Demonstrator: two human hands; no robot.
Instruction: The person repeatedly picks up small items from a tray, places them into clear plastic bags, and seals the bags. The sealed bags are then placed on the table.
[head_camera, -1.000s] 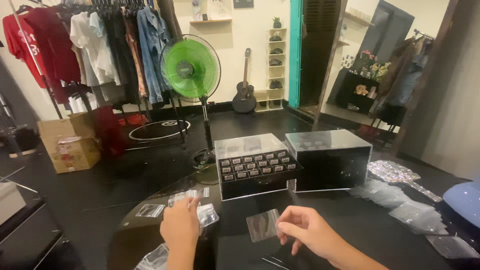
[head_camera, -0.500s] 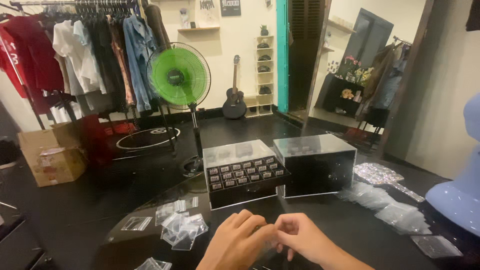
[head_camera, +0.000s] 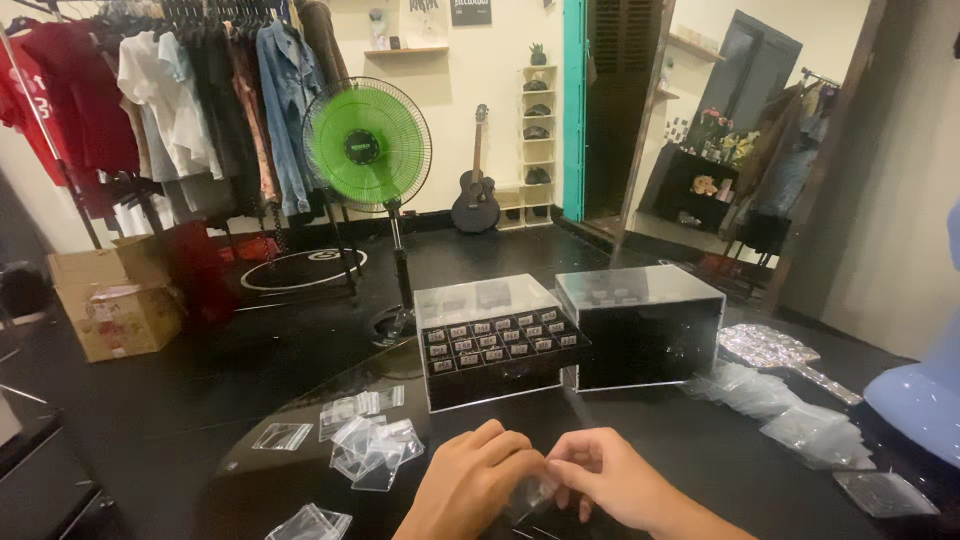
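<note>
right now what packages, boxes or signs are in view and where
Cardboard box: far left floor, brown, blocky.
Small clear bag: pinched between left hand and right hand.
Loose clear bags: table, left of the hands.
Black tray case: table centre, clear lid.
Dark wall sign: top, rectangular.

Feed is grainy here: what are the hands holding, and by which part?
Both hands, left hand and right hand, pinch a small clear plastic bag between their fingers, apparently at its top edge.

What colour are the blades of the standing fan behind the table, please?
Bright green, inside a dark wire cage; the fan shows clearly in the head view.
</note>
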